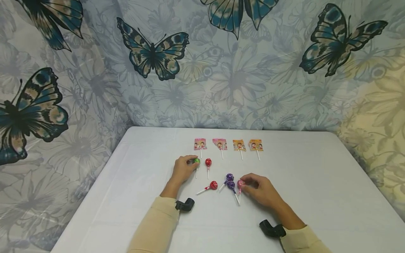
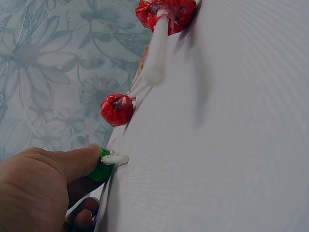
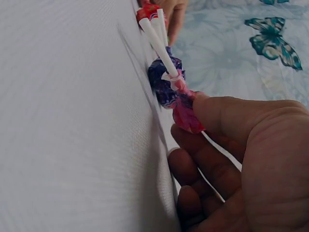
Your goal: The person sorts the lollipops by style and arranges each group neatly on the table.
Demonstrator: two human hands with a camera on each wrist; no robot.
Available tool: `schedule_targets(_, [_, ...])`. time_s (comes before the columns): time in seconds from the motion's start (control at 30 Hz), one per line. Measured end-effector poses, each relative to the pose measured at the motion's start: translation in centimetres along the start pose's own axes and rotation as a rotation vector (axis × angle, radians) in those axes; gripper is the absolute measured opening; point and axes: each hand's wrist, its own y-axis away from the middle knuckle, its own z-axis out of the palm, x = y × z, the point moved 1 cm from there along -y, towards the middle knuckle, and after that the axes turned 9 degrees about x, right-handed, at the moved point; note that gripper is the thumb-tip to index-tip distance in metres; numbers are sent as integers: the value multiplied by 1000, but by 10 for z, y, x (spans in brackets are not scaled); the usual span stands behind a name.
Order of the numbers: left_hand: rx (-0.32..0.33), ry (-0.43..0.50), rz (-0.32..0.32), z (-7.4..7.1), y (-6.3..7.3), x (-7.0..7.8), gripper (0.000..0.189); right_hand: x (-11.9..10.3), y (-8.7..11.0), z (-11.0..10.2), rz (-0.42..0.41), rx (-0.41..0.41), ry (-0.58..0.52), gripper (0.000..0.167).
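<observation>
My left hand (image 1: pixel 184 169) pinches a green lollipop (image 1: pixel 197 161) by its round head, the stick pointing toward me; the left wrist view shows thumb and finger on the green wrapper (image 2: pixel 100 169). Just right of it lies a red lollipop (image 1: pixel 208 162). With thumb and fingertips my right hand (image 1: pixel 261 189) pinches a pink lollipop (image 1: pixel 240 183) at its head. Two purple lollipops (image 1: pixel 231 185) lie close together directly left of that pink one. Between the hands and nearer to me, a second red lollipop (image 1: pixel 213 185) lies with its stick slanting to the left.
Along the back of the white table (image 1: pixel 300 168) runs a row of flat-wrapped lollipops, pink packets (image 1: pixel 200 144) on the left and orange packets (image 1: pixel 255 145) on the right. Butterfly-patterned cloth (image 1: pixel 237 80) hangs behind the table. Each wrist wears a black device (image 1: pixel 185 205).
</observation>
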Motion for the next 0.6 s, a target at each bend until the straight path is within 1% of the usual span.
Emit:
schedule_targets(0.1, [0, -4, -1, 0, 0, 0, 29, 0, 0, -1, -8, 11, -25, 18])
schedule_targets(0.2, [1, -4, -2, -1, -1, 0, 29, -2, 0, -1, -21, 18, -76, 19])
schedule_targets(0.3, [-3, 7, -2, -1, -1, 0, 29, -3, -1, -3, -4, 25, -128, 19])
schedule_targets(0.47, [-2, 17, -4, 0, -1, 0, 30, -5, -3, -6, 21, 38, -181, 21])
schedule_targets(0.57, [-2, 16, -13, 0, -1, 0, 30, -7, -5, -7, 2, 46, -210, 22])
schedule_targets(0.6, [-2, 15, -15, 0, 0, 0, 30, -12, -5, -9, -3, 48, -207, 22])
